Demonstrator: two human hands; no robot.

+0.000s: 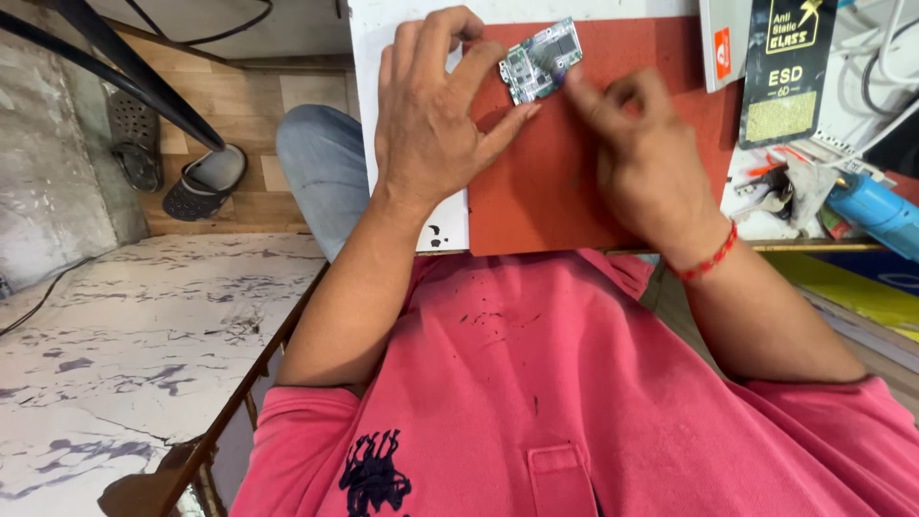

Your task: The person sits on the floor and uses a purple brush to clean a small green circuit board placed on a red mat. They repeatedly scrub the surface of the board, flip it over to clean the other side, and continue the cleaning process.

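The red mat (536, 191) fills most of the bench, and a small green circuit board (541, 60) lies flat near its far edge. Left hand (431, 115) is spread, fingertips pinning the board's left edge. Right hand (637, 153) is loosely curled, forefinger on the right edge. Looks light, stiff and fragile, so edges only. Blur hides the component detail.

red mat (555, 191), green circuit board (541, 60)

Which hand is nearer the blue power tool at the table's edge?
Right. The right hand sits on the red mat, between the circuit board and the blue tool; the left hand lies beyond the board.
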